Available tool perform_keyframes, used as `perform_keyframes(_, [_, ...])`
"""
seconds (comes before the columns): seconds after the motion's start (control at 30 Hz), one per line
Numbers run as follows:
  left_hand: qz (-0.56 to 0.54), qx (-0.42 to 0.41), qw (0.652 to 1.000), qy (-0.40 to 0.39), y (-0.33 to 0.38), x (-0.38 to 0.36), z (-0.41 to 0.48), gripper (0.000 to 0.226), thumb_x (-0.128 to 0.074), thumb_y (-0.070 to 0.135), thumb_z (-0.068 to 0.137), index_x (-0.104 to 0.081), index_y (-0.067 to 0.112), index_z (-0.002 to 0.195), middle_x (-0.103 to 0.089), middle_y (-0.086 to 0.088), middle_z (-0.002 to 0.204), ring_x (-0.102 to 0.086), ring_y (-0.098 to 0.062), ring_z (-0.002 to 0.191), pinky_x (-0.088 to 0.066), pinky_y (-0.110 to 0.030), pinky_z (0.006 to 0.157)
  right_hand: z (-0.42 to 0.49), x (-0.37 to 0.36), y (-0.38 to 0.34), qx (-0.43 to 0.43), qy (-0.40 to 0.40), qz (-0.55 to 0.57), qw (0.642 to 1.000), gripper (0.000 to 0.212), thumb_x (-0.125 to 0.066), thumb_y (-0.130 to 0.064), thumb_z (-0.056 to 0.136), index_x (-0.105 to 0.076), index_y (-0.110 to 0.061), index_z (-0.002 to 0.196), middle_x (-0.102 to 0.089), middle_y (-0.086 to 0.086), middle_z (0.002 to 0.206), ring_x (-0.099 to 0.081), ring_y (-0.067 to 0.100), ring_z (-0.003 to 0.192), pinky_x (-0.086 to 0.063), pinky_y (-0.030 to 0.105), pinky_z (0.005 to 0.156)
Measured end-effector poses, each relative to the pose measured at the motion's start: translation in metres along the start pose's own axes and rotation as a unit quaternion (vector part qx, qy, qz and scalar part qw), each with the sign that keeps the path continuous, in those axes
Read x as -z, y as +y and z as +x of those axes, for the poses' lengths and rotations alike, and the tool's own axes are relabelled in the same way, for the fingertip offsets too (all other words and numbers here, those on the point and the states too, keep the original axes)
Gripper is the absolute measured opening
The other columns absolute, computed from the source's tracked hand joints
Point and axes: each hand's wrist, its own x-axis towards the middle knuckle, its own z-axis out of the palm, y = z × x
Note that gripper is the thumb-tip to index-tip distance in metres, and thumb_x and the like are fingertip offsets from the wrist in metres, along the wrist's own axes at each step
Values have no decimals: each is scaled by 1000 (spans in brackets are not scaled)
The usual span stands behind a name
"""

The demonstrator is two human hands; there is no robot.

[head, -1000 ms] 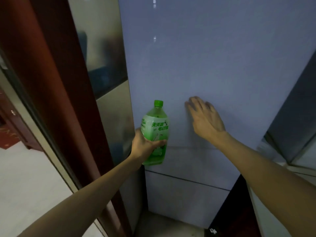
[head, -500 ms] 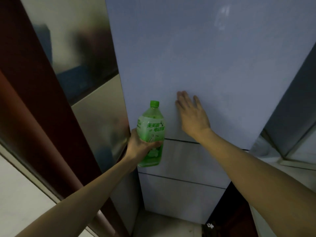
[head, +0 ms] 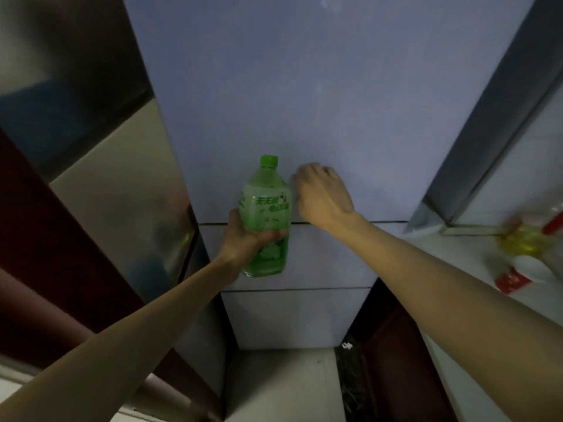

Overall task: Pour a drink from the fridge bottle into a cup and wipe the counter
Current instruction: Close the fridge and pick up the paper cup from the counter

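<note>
Bottle out, the left hand grips the green bottle upright beside the right hand, loosely curled and empty, at the fridge door. Next: carry it right to the desk's red cup.

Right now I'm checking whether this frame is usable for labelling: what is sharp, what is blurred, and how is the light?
Head view: dim, bluish light. The green bottle in the left hand is fairly sharp, though its label print is soft. The right hand on the fridge door is slightly smeared. The counter items at the right edge are motion-blurred, and wide-angle distortion splays straight edges outward.
</note>
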Motion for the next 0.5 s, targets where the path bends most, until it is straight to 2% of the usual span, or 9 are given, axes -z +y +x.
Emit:
perform_keyframes(0.07, [-8, 4, 999, -37, -4, -14, 2, 94, -97, 42, 43, -58, 11, 123, -73, -2, 109, -73, -15, 93, -63, -36, 74, -21, -1, 4, -59, -25, 30, 997, 31, -46, -10, 85, -65, -2, 109, -63, 16, 114, -53, 32, 107, -39, 40, 88])
perform_keyframes(0.2, [-2, -16, 993, -115, -8, -50, 6, 99, -97, 48, 38, -60, 9, 120, -75, -3, 106, -74, -19, 93, -63, -37, 72, -61, 6, 21, -139, -64, 46, 987, 22, -45, -12, 88, -64, -3, 95, -66, 15, 103, -58, 32, 98, -39, 34, 72])
perform_keyframes(0.33, [-4, -39, 980, -196, -1, -96, -2, 65, -95, 23, 55, -67, 7, 112, -77, -4, 97, -75, -18, 86, -57, -23, 62, -106, 19, 45, -218, -63, 112, 967, 19, -48, -13, 86, -64, -5, 90, -68, 15, 100, -62, 33, 92, -50, 37, 71])
perform_keyframes(0.4, [-20, -49, 972, -227, 2, -119, -8, 56, -94, 15, 60, -68, 9, 110, -77, -2, 95, -75, -15, 84, -58, -23, 62, -129, 26, 57, -286, -36, 179, 941, 20, -51, -11, 85, -69, -9, 92, -72, 10, 96, -65, 28, 89, -53, 35, 74])
perform_keyframes(0.5, [-31, -52, 958, -279, 5, -154, -17, 66, -95, 18, 58, -64, 5, 115, -77, -8, 100, -75, -24, 90, -62, -35, 69, -163, 34, 73, -388, 12, 279, 878, 20, -56, -10, 83, -75, -11, 89, -75, 3, 86, -68, 16, 81, -55, 34, 81])
